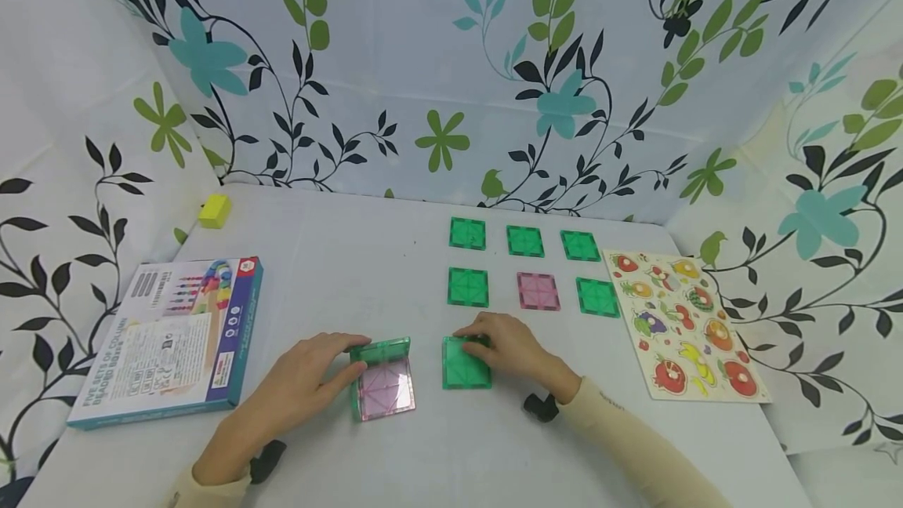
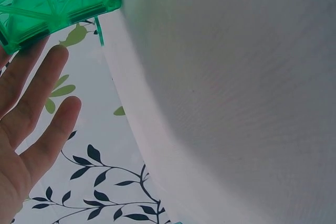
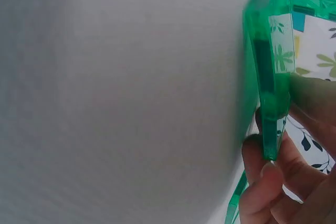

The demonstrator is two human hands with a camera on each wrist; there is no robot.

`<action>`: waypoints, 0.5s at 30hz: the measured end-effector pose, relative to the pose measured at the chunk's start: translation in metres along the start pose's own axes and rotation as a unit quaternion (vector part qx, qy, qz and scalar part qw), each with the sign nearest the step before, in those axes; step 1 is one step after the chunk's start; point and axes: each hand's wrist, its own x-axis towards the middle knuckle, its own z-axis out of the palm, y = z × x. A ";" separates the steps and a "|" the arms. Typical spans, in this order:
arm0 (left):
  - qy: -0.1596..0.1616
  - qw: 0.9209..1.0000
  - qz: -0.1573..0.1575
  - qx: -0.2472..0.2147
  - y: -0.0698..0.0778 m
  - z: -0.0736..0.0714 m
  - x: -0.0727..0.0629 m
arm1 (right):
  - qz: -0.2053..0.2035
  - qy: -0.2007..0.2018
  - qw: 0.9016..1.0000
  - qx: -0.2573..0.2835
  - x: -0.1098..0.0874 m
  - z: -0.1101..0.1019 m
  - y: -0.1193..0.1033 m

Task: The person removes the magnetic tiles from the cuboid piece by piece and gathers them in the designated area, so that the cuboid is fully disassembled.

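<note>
My left hand (image 1: 310,379) pinches a translucent green square tile (image 1: 381,350) near its top left. This tile stands tilted at the back edge of a pink square tile (image 1: 386,392), which shows a green strip along its left side. In the left wrist view, the green tile (image 2: 58,9) lies above the spread fingers (image 2: 52,124). To the right, my right hand (image 1: 508,347) grips another green square tile (image 1: 466,367) by its upper right part. The right wrist view has that tile (image 3: 273,87) nearly edge-on, thumb on one face and fingertips at its edge.
Beyond the hands, several green tiles (image 1: 468,287) and one pink tile (image 1: 538,291) lie in two rows. A fruit picture board (image 1: 691,328) is at right. A boxed toy set (image 1: 169,335) lies at left, with a yellow block (image 1: 215,211) behind it.
</note>
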 end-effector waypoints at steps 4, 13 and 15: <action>0.000 1.000 0.002 -0.001 0.000 0.000 0.000 | -0.004 0.012 0.999 -0.040 -0.001 0.002 -0.001; 0.002 1.000 0.003 -0.001 0.000 0.000 0.000 | -0.005 0.016 0.996 -0.091 -0.007 0.003 -0.007; 0.001 1.000 0.003 0.000 0.000 0.000 0.000 | 0.003 0.000 0.995 -0.097 -0.009 0.003 -0.009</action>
